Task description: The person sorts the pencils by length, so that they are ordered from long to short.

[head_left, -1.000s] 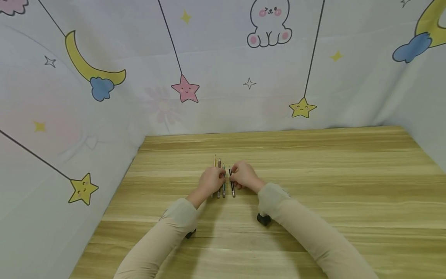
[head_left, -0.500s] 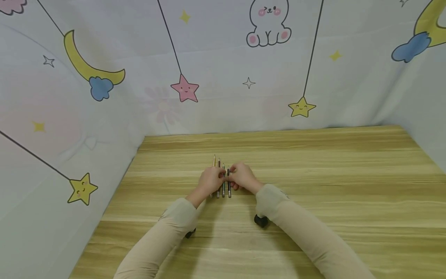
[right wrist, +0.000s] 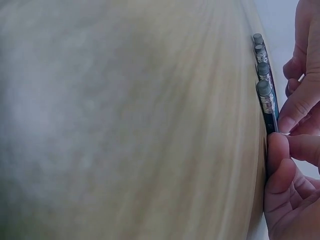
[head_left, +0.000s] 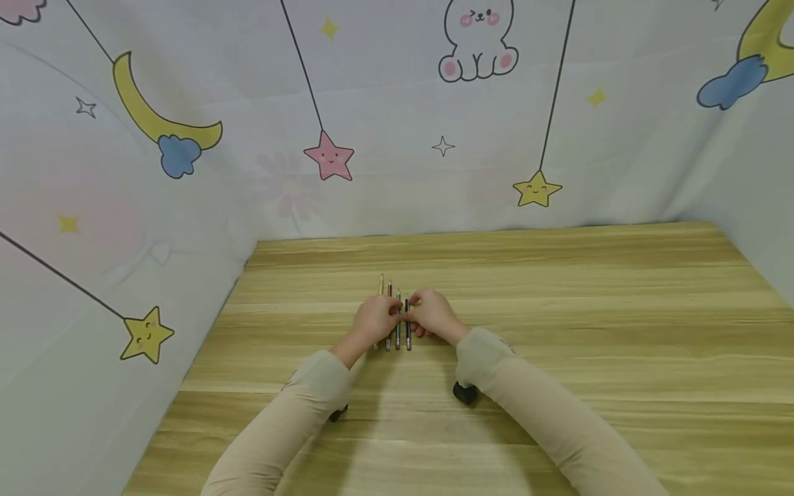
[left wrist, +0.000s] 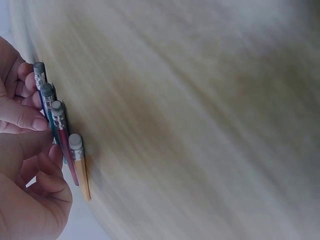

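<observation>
A yellow pencil [head_left: 381,283], a dark red pencil [head_left: 389,285], a green pencil [head_left: 398,337] and a black-looking pencil [head_left: 408,335] lie side by side on the table, points away, eraser ends nearest. My left hand [head_left: 375,318] reaches over the yellow and red ones, its thumb and fingertips pinching the green pencil. From the right, my right hand [head_left: 432,314] pinches the black pencil mid-shaft. Both hands' fingertips almost meet between these two. The left wrist view shows a wider gap beside the yellow pencil [left wrist: 82,172] than between the others.
The wood-grain table [head_left: 589,310] extends widely to the right and toward the front. White cloth [head_left: 397,193] printed with stars and moons hangs behind it and at the sides. Small black devices hang beneath both sleeves, one under the right cuff [head_left: 465,393].
My right hand has slid the black pencil left, up beside the green one, and straightened it in line with the row. The left hand has stayed in place.
</observation>
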The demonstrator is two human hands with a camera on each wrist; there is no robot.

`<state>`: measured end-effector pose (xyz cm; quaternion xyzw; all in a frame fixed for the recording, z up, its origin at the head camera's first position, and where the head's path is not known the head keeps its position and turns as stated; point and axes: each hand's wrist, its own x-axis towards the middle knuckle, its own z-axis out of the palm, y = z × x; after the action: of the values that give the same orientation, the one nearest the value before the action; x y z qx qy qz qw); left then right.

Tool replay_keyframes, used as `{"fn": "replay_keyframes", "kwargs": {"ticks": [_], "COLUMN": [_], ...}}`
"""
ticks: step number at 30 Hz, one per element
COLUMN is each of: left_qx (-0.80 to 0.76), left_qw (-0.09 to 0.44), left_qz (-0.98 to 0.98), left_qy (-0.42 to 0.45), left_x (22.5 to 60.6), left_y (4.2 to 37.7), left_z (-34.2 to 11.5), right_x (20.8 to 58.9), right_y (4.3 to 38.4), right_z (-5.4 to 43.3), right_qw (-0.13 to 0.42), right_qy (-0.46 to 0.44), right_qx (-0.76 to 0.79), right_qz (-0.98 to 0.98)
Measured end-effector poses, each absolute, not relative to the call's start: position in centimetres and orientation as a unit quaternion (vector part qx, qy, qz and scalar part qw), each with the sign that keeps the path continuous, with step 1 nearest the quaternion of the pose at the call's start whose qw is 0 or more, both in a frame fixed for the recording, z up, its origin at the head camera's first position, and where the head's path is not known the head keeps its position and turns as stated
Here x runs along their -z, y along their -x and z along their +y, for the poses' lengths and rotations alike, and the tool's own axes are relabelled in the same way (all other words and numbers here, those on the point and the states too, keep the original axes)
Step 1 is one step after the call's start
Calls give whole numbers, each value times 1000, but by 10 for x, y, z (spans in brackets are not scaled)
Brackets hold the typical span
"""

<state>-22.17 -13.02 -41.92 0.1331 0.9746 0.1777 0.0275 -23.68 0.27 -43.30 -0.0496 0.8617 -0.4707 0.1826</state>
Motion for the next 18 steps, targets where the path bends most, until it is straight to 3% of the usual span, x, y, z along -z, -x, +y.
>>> {"fn": "replay_keyframes", "kwargs": {"ticks": [13, 18], "left_qx": [-211, -236], "left_qw": [10, 14], "left_qz": [969, 965], "left_qy": [-126, -113], "left_x": [419, 419], "left_y": [220, 216], "left_z": [-132, -138], "right_x": [439, 438], "right_y": [236, 228], "right_z": [9, 28], "right_qw": [189, 214], "right_qy": [77, 116], "right_qx": [487, 491], "right_qz": [849, 836]}}
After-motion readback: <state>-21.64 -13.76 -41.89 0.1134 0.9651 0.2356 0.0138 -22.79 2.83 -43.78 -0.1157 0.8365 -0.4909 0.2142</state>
